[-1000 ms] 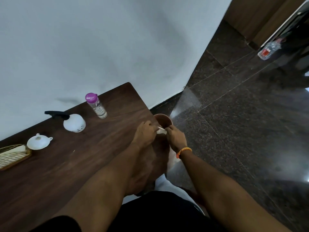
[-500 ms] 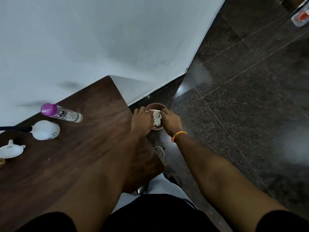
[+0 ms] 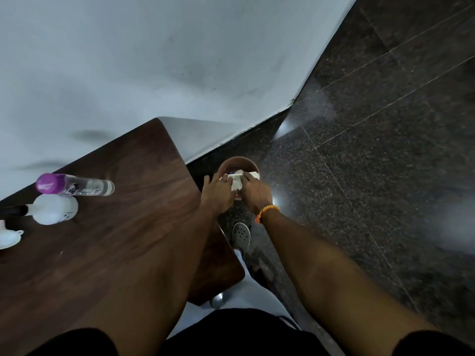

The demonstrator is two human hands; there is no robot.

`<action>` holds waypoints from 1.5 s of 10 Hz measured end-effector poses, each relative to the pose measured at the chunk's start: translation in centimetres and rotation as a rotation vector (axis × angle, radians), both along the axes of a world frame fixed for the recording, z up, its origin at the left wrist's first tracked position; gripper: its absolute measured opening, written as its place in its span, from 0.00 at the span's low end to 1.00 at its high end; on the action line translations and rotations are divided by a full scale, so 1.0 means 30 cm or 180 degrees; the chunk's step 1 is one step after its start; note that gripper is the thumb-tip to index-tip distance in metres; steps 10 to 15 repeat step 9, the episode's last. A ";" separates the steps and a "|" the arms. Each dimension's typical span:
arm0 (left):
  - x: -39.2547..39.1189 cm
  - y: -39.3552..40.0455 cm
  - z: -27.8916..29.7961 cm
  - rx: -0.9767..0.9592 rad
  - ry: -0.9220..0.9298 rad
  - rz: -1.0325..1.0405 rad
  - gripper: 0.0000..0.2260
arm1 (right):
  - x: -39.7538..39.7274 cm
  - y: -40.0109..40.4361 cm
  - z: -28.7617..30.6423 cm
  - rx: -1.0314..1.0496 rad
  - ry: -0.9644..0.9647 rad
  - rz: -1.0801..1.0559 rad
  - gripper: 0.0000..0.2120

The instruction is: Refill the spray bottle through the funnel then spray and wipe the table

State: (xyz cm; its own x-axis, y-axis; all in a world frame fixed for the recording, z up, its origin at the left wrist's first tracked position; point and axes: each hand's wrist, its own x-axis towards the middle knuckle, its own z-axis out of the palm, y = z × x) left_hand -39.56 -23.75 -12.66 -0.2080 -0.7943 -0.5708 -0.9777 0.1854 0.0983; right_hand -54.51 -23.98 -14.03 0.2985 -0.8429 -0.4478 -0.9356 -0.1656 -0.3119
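My left hand and my right hand both pinch a crumpled white tissue just over a brown bin on the floor, past the table's right end. On the dark wooden table at the left stand a clear bottle with a purple cap, the round white spray bottle with a black nozzle and, cut off by the left edge, the white funnel.
A white wall runs behind the table. Dark polished stone floor fills the right side. My grey shoe stands on the floor beside the table's corner, below the bin.
My view has tilted down and drawn nearer to the bin. Both hands have carried the tissue off the table's end and now hold it over the bin's mouth.
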 end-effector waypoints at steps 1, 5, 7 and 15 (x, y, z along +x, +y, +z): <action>-0.001 -0.022 -0.016 0.0176 0.0004 0.0026 0.22 | -0.006 -0.020 -0.020 0.0171 0.0095 0.0007 0.22; -0.021 -0.003 -0.008 0.0436 0.0207 0.0258 0.24 | 0.026 0.005 -0.033 0.0666 -0.0386 0.0199 0.20; 0.002 0.012 0.036 0.0411 0.0224 0.0202 0.25 | 0.061 0.014 -0.015 0.0518 -0.0276 0.0129 0.20; 0.065 0.024 0.024 0.0127 0.0327 0.0259 0.31 | 0.099 0.015 -0.057 0.0028 -0.0198 0.0123 0.30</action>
